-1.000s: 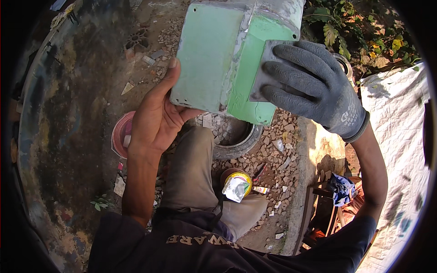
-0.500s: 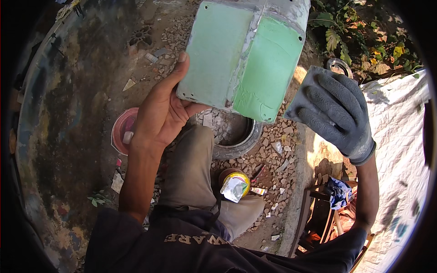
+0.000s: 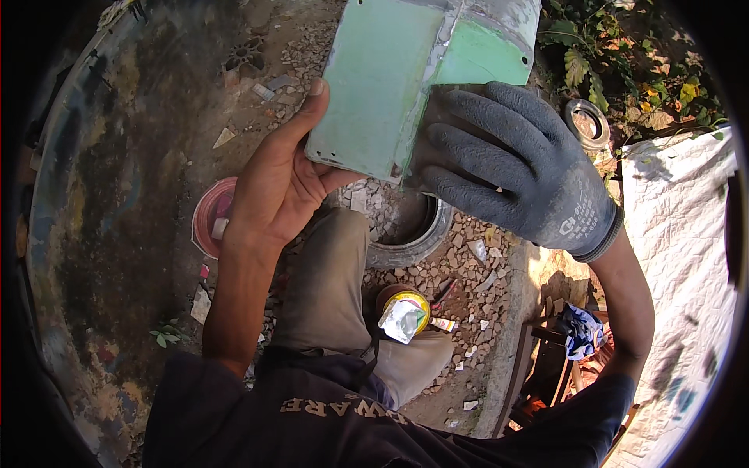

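Note:
A pale green, grey-edged panel (image 3: 374, 93) with small corner holes and a raised ridge is held up at the top of the head view. My bare left hand (image 3: 277, 175) grips its lower left edge, thumb on the near face, other fingers behind. My right hand (image 3: 519, 160), in a dark grey glove, lies across the panel's lower right part. Under its fingers is a dark grey flat sheet (image 3: 421, 156), probably sandpaper, mostly hidden. Brighter green filler (image 3: 480, 58) shows above the glove.
Below the panel lies an old tyre (image 3: 409, 251) with rubble inside. A yellow-rimmed tin (image 3: 421, 300) stands near my knee, and a pink basin (image 3: 204, 222) to the left. A white sheet (image 3: 671, 234) and wooden frame (image 3: 538, 366) are at right.
My right hand has moved left with the dark sheet, from beside the panel onto its lower right part. The panel has shifted slightly up and right in view.

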`<move>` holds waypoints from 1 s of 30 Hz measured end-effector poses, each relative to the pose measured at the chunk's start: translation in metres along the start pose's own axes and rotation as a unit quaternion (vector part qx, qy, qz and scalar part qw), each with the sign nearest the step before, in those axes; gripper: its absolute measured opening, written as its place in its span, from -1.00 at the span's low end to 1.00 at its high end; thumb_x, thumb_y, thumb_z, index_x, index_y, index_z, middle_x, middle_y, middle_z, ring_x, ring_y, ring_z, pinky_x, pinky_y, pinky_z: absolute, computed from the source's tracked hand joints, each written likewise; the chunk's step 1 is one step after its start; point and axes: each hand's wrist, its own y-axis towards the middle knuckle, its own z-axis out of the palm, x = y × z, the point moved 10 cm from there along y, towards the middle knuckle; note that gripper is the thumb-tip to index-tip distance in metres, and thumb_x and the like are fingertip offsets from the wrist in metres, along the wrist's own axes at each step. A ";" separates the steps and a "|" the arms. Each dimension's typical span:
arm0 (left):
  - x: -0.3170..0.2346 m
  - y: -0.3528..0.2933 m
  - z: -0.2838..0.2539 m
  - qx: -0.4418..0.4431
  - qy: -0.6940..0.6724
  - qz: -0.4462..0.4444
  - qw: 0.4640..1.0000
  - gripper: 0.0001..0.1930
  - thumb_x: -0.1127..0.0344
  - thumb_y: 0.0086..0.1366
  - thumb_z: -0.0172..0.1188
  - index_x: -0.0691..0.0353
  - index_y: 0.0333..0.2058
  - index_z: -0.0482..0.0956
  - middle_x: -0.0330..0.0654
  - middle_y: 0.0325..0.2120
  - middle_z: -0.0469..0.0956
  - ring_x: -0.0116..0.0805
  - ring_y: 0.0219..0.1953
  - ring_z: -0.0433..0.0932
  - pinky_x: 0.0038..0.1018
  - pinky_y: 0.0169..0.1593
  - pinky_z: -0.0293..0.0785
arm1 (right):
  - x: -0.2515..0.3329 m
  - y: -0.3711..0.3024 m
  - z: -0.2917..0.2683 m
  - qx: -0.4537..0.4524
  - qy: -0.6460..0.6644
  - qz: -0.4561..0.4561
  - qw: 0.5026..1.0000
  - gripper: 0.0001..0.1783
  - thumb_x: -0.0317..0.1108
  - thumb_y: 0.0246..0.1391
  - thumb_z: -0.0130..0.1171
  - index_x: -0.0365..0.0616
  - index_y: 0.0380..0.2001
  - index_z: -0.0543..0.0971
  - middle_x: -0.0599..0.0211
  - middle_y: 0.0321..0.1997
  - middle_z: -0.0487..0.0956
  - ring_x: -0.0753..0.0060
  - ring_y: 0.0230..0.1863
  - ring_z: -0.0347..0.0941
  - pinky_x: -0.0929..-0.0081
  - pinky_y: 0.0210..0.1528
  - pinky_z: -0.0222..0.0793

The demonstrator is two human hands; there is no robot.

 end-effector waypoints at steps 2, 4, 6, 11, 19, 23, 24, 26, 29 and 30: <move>-0.001 0.001 0.000 -0.009 0.006 0.001 1.000 -0.43 0.05 0.62 0.02 0.39 0.36 0.30 0.10 0.14 0.61 -0.11 0.11 0.70 -0.12 0.12 0.77 | 0.002 -0.005 0.002 0.012 -0.008 0.013 1.000 -0.48 -0.26 -0.11 0.29 0.24 0.04 0.70 0.35 0.26 0.57 -0.01 0.40 0.42 -0.11 0.37 0.44; 0.001 0.001 0.000 -0.005 0.001 -0.002 1.000 -0.43 0.05 0.62 0.02 0.39 0.36 0.30 0.10 0.14 0.61 -0.11 0.11 0.70 -0.13 0.12 0.77 | 0.003 -0.014 0.003 0.014 -0.011 0.014 1.000 -0.50 -0.27 -0.09 0.30 0.25 0.03 0.70 0.37 0.26 0.57 0.01 0.39 0.42 -0.10 0.37 0.45; 0.001 0.001 0.001 0.000 -0.002 -0.003 1.000 -0.43 0.05 0.62 0.02 0.39 0.36 0.30 0.10 0.14 0.61 -0.11 0.11 0.70 -0.13 0.12 0.78 | 0.004 -0.022 0.002 0.015 -0.015 0.015 1.000 -0.52 -0.27 -0.08 0.31 0.25 0.01 0.70 0.38 0.27 0.56 0.02 0.39 0.42 -0.10 0.36 0.46; 0.000 0.002 0.002 0.013 0.007 -0.003 1.000 -0.42 0.04 0.61 0.04 0.40 0.35 0.30 0.11 0.14 0.61 -0.11 0.11 0.70 -0.12 0.12 0.77 | 0.006 -0.044 -0.002 0.048 -0.018 0.049 0.997 -0.49 -0.32 -0.13 0.32 0.29 -0.01 0.74 0.47 0.29 0.58 0.09 0.43 0.40 0.05 0.43 0.40; 0.000 0.003 0.002 0.007 0.007 0.003 1.000 -0.42 0.04 0.61 0.04 0.41 0.34 0.31 0.12 0.14 0.61 -0.10 0.12 0.70 -0.12 0.14 0.77 | 0.011 -0.082 -0.011 0.106 -0.062 0.070 0.990 -0.44 -0.30 -0.07 0.34 0.37 0.08 0.69 0.47 0.32 0.56 0.09 0.44 0.40 0.00 0.42 0.42; 0.000 0.002 0.006 -0.001 0.002 -0.001 1.000 -0.43 0.05 0.61 0.04 0.41 0.33 0.32 0.11 0.13 0.62 -0.09 0.12 0.69 -0.11 0.14 0.76 | 0.003 -0.077 -0.030 0.055 -0.050 0.076 0.994 -0.45 -0.31 -0.09 0.34 0.37 0.07 0.70 0.46 0.29 0.59 0.06 0.37 0.48 -0.02 0.39 0.45; 0.000 0.002 0.006 -0.002 0.002 -0.001 1.000 -0.43 0.05 0.61 0.04 0.41 0.33 0.32 0.11 0.13 0.62 -0.09 0.12 0.69 -0.11 0.14 0.76 | 0.000 -0.067 -0.033 0.051 -0.059 0.067 0.995 -0.44 -0.30 -0.10 0.35 0.36 0.07 0.69 0.43 0.29 0.59 0.06 0.37 0.47 -0.01 0.38 0.45; -0.001 0.001 0.003 -0.010 -0.008 -0.003 1.000 -0.44 0.06 0.62 0.04 0.40 0.33 0.32 0.11 0.14 0.62 -0.09 0.12 0.70 -0.12 0.13 0.77 | -0.009 -0.048 -0.036 0.042 -0.055 0.049 0.996 -0.45 -0.29 -0.16 0.42 0.26 0.03 0.72 0.27 0.31 0.60 -0.08 0.35 0.49 -0.09 0.36 0.43; -0.001 0.000 0.002 0.007 -0.023 -0.008 1.000 -0.45 0.06 0.62 0.02 0.40 0.33 0.32 0.12 0.15 0.61 -0.09 0.12 0.69 -0.11 0.14 0.77 | -0.024 -0.020 -0.034 0.004 -0.053 0.004 0.999 -0.46 -0.28 -0.11 0.38 0.22 0.06 0.70 0.23 0.32 0.59 -0.07 0.35 0.49 -0.07 0.37 0.44; -0.001 0.000 0.002 0.008 -0.022 -0.007 1.000 -0.45 0.06 0.62 0.02 0.40 0.33 0.32 0.12 0.15 0.61 -0.09 0.12 0.69 -0.11 0.14 0.77 | -0.028 -0.016 -0.031 0.002 -0.075 -0.014 0.997 -0.43 -0.26 -0.10 0.35 0.21 0.09 0.67 0.22 0.33 0.58 -0.06 0.35 0.48 -0.05 0.36 0.45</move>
